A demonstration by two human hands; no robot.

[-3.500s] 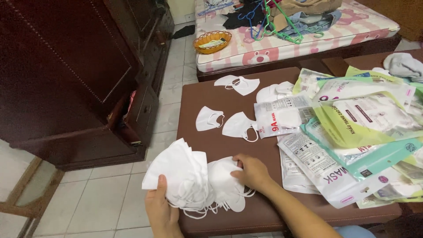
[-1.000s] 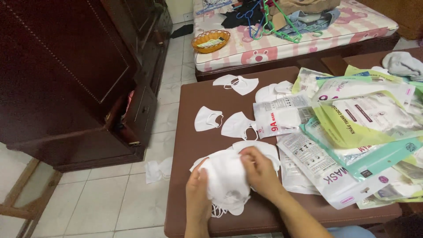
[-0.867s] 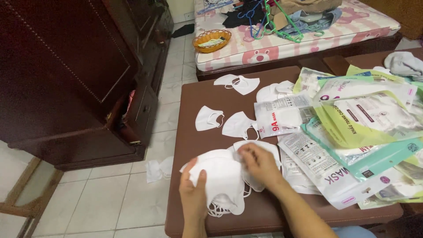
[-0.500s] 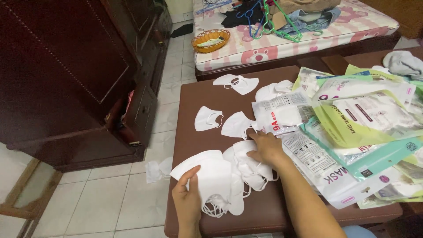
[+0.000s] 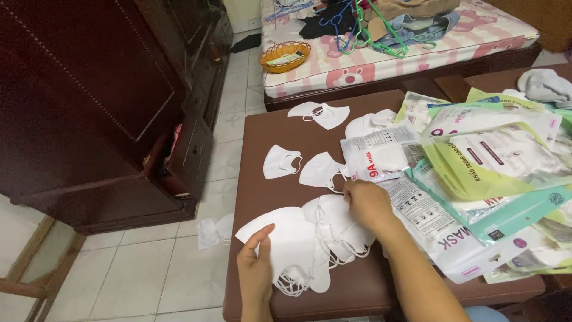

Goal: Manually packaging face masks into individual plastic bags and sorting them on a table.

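Brown and padded, the low table (image 5: 262, 197) stands on a white tiled floor (image 5: 137, 274) beside a dark wooden cabinet (image 5: 89, 101), with a pink-sheeted mattress (image 5: 417, 48) beyond it.

On the near part of the table the left hand (image 5: 256, 271) lies palm down with its fingers (image 5: 262, 235) loose and spread, pressing the left side of a stack of white face masks (image 5: 301, 244); nothing is clasped, the fingertips only rest on the top mask. The right hand (image 5: 368, 203) reaches to the far right edge of the same stack; its fingers (image 5: 351, 189) are curled down at the spot where the stack meets a single mask (image 5: 322, 170), and whether they pinch anything I cannot tell; the stack itself sits near the table's front edge, fanned, its ear loops hanging out at the bottom.

Farther out, another loose mask (image 5: 281, 161) lies just left of that single one; a third mask (image 5: 319, 113) lies near the table's far edge, and a fourth (image 5: 369, 124) is partly tucked under a white printed packet (image 5: 381, 152); a heap of green, white and teal mask packets (image 5: 494, 161) covers the right side of the table. One mask (image 5: 211, 229) lies on the floor near the table's left edge; an orange basket (image 5: 285, 56) sits on the mattress corner, with coloured clothes hangers (image 5: 369, 27) behind it.
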